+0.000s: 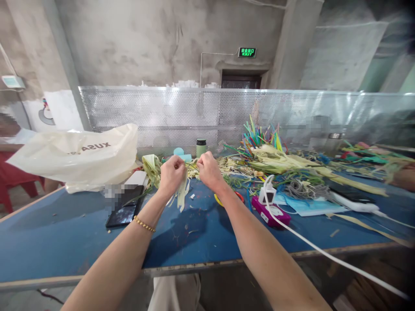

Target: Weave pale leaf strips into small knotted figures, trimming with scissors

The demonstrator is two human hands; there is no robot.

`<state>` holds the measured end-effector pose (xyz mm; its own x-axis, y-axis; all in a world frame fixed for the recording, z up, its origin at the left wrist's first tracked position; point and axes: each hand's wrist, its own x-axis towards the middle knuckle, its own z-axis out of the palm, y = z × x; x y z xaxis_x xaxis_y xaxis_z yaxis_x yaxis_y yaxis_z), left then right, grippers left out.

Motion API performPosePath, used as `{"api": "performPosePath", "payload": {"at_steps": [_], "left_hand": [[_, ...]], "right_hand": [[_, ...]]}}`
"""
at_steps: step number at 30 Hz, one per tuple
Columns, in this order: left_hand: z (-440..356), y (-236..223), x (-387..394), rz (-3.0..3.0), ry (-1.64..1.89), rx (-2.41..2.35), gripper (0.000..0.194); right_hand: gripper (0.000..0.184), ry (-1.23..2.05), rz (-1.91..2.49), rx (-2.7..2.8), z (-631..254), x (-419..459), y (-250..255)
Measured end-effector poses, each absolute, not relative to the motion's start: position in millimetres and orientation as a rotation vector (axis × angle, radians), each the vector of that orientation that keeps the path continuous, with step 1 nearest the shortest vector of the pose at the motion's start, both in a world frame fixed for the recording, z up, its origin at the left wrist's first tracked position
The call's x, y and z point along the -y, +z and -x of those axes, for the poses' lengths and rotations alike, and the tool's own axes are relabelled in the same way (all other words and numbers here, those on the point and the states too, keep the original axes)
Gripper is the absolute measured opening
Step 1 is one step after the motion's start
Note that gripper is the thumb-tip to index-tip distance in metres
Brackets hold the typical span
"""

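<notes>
Over the middle of the blue table (194, 242), my left hand (171, 172) and my right hand (210, 170) are raised close together, both with fingers pinched. A thin green strand (191, 165) stretches between my fingertips. Pale yellow-green husk strips (182, 198) hang down from my left hand. Just left of that hand is a larger bunch of husk (151, 166). Below my right wrist lie scissors with a yellow and red handle (239, 196), partly hidden by my forearm.
A large plastic bag (97, 155) and a phone (125, 209) are at left. Behind my hands stands a green bottle (201, 148). At right are a purple power block (270, 214) with a white cable, heaped husks (275, 160), cords (301, 188) and a blue mask (314, 207). People sit at both sides.
</notes>
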<state>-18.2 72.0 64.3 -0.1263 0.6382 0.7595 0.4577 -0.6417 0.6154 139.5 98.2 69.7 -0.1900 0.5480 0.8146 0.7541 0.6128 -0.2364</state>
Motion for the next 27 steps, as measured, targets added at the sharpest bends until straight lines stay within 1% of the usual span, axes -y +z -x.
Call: {"api": "performPosePath", "payload": {"at_steps": [6,10,13,16,18,20,24,27], "left_hand": [[14,67,-69,-2.05,1.819,-0.953,0.007],[12,64,-70,-1.942,1.648,-0.861,0.006],[13,63,-69,-1.86,1.512,-0.789,0.007],[16,64,-70,-1.853,1.485,-0.743,0.003],[17,64,-71,-1.862,1.497,-0.764,0.001],[19,64,-73,-1.857,1.517,-0.794,0.003],[21,65,-75,-1.793,1.545,-0.835,0.008],[22,65,-76,-1.79,1.543,-0.882,0.009]], "right_hand": [[0.013,-0.17,1.128,1.935,-136,-102,64],[0.011,-0.044,1.183,1.924,-131,-97,62],[0.014,0.239,1.21,1.811,-130,-92,63],[0.015,0.573,1.181,1.708,-129,-87,65],[0.015,0.646,1.167,1.705,-129,-87,65],[0.014,0.535,1.195,1.767,-129,-89,64],[0.009,0.048,1.277,1.936,-132,-94,63],[0.006,-0.101,1.373,2.003,-133,-93,63]]}}
